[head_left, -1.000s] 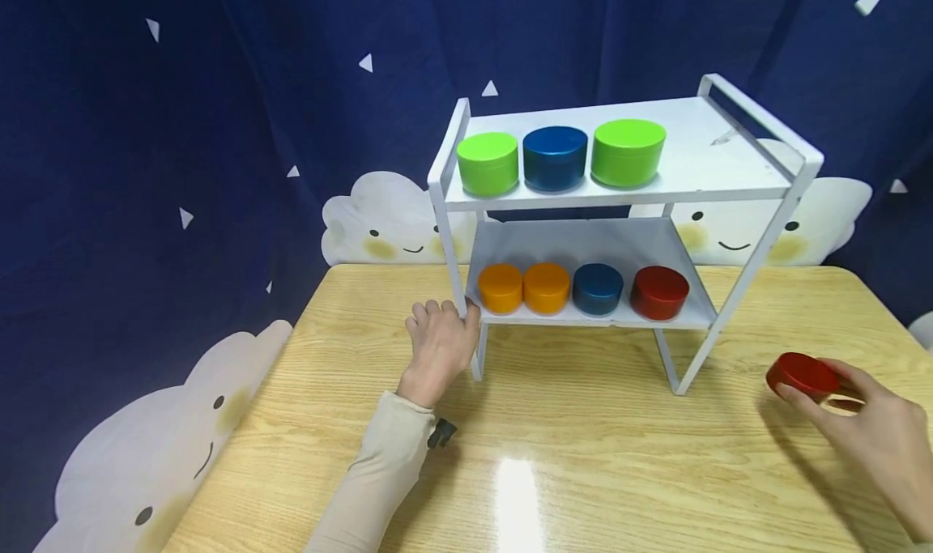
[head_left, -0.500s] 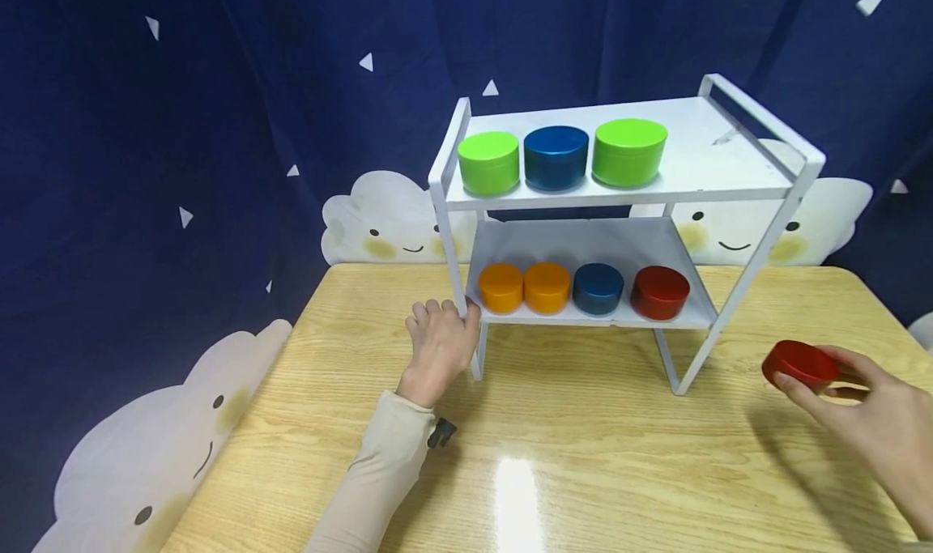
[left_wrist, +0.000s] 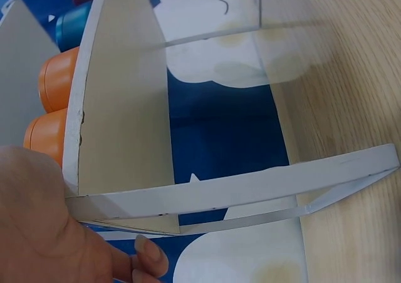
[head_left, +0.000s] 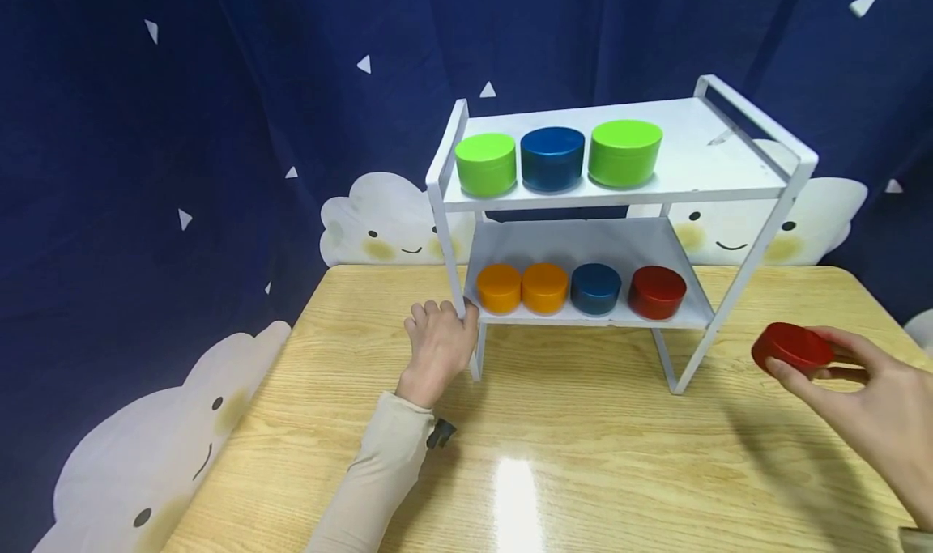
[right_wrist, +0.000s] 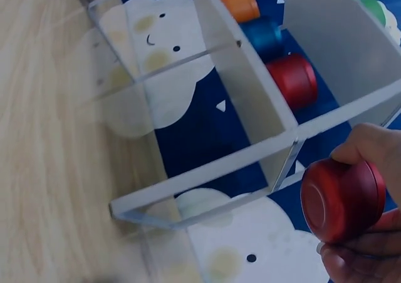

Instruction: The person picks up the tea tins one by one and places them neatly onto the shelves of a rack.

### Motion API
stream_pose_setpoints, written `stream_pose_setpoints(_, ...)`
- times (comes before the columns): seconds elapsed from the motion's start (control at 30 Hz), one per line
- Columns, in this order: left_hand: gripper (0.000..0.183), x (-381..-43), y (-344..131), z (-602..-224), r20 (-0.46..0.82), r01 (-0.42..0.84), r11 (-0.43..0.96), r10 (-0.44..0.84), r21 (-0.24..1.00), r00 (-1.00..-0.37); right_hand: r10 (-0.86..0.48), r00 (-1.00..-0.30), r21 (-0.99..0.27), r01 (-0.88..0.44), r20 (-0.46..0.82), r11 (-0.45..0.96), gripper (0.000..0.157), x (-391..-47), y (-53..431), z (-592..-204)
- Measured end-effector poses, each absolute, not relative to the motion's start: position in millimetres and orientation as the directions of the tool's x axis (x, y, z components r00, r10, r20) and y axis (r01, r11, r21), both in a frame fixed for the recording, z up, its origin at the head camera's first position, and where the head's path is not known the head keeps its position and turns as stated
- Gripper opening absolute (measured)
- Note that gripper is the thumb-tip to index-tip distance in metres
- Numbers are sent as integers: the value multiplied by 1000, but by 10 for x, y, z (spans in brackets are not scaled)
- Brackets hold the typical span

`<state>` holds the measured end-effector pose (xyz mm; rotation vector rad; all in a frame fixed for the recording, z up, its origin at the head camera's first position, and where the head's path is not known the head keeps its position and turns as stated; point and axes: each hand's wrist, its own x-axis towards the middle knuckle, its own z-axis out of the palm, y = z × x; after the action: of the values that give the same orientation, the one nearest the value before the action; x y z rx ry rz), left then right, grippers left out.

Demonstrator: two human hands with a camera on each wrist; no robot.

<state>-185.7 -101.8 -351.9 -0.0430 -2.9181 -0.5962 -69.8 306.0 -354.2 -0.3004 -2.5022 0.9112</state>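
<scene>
A white two-tier rack [head_left: 717, 158] stands on the table. My left hand [head_left: 441, 338] grips its left post at the lower shelf's corner; in the left wrist view, fingertips [left_wrist: 150, 252] show behind the frame. To the right of the rack, my right hand [head_left: 875, 387] holds a round red tin [head_left: 790, 346] above the table, tilted, between thumb and fingers. On the lower shelf sit two orange tins [head_left: 500, 288], a blue tin [head_left: 595, 289] and another red tin [head_left: 657, 293]. A blue tin [head_left: 551, 159] stands between two green tins [head_left: 625, 155] on the top shelf.
The wooden table [head_left: 576, 431] extends around the rack's legs. Behind hangs a dark blue curtain [head_left: 350, 124] with white triangles and smiling clouds. A raised side rail [head_left: 761, 124] edges the top shelf. A small black object [head_left: 440, 434] shows by the left cuff.
My right hand has lifted the red tin higher and brought it slightly left, toward the rack. The left hand keeps its grip on the post.
</scene>
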Motion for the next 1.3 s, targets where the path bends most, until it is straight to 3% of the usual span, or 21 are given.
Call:
stream_pose_setpoints(0.2,51,-1849,-1016,-3515,169,61,920,-6,387,-986,332,-861,-642,9,385,767,66,-700,2963,-3395)
stream_pose_setpoints(0.57,51,-1858,-1020,-3519,179,78,913,6,401,-984,218,-784,-600,-233,582,766,57,-703,2777,-3156)
stream_pose_setpoints(0.97,50,-1854,-1014,-3526,181,80,913,7,401,-983,208,-795,-582,-211,569,785,61,-710,2673,-3012)
stream_pose_setpoints(1.3,51,-1849,-1015,-3522,184,74,918,1,391,-983,136,-751,-538,-322,646,779,58,-748,2600,-2819)
